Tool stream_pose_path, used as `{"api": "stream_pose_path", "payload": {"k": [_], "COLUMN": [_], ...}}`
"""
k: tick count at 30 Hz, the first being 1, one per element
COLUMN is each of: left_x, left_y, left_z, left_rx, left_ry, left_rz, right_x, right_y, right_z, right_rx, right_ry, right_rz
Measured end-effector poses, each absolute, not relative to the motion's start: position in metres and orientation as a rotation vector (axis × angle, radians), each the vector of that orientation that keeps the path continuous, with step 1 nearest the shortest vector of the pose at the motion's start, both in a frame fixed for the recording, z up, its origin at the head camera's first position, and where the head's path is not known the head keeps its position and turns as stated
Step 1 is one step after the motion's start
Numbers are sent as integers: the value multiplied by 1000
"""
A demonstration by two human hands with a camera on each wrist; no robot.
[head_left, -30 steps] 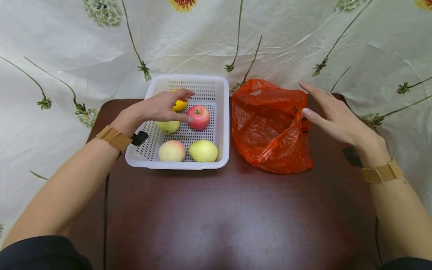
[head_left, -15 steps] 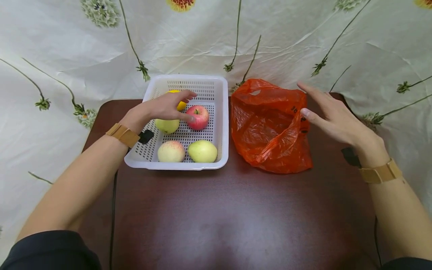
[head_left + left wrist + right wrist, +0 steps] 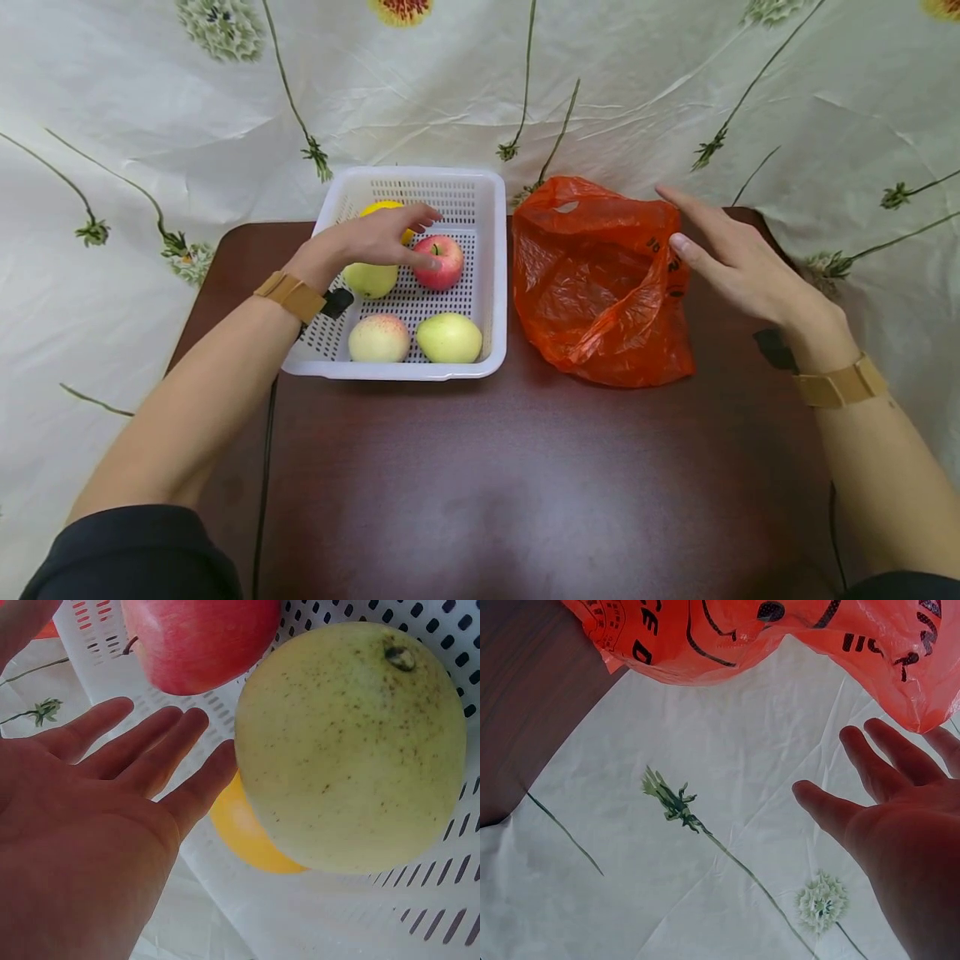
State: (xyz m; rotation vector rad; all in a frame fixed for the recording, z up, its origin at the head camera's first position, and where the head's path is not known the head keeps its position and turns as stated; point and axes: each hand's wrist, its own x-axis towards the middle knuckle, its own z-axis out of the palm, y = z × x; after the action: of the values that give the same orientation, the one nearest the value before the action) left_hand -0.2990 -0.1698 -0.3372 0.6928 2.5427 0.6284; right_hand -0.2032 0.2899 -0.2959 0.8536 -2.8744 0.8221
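My left hand point(image 3: 367, 240) hovers over a white perforated plastic basket point(image 3: 498, 283), its thumb overlapping a red apple point(image 3: 447, 271) in the head view. In the left wrist view its fingers point(image 3: 142, 750) are spread and relaxed, with a speckled yellow-green pear point(image 3: 352, 750) beside them and a yellow fruit point(image 3: 255, 832) partly hidden behind the pear. Along the basket's near side lie a pale peach point(image 3: 379, 338) and a second pear point(image 3: 450, 337). At the right edge of a crumpled red plastic bag point(image 3: 581, 275), my right hand point(image 3: 750, 267) is held with fingers extended; the bag's mouth gapes.
Basket and bag stand side by side at the back of a dark brown table point(image 3: 480, 467). Behind them hangs a white cloth point(image 3: 450, 92) with a dandelion print. A thin black cable point(image 3: 264, 492) runs below the left forearm.
My left hand has shifted slightly to the right over the basket, its forearm swinging rightward and uncovering more of the yellow fruit. The right hand has stayed almost still beside the bag.
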Motion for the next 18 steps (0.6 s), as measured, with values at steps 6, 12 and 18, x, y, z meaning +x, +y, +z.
{"api": "stream_pose_path", "payload": {"k": [6,12,18], "left_x": [-300,-301,-300], "left_y": [-168,-164,-159], "left_z": [-344,-348,-351], "left_rx": [690,709,710], "left_ry": [2525,2526,2523], "left_rz": [651,618,597], "right_x": [-203,-205,-206], "right_y": [288,289,289], "right_z": [-297,-298,-299], "right_rx": [857,855,856], "right_ry": [-2865,-2851,-2832], "right_rz": [832,818,793]}}
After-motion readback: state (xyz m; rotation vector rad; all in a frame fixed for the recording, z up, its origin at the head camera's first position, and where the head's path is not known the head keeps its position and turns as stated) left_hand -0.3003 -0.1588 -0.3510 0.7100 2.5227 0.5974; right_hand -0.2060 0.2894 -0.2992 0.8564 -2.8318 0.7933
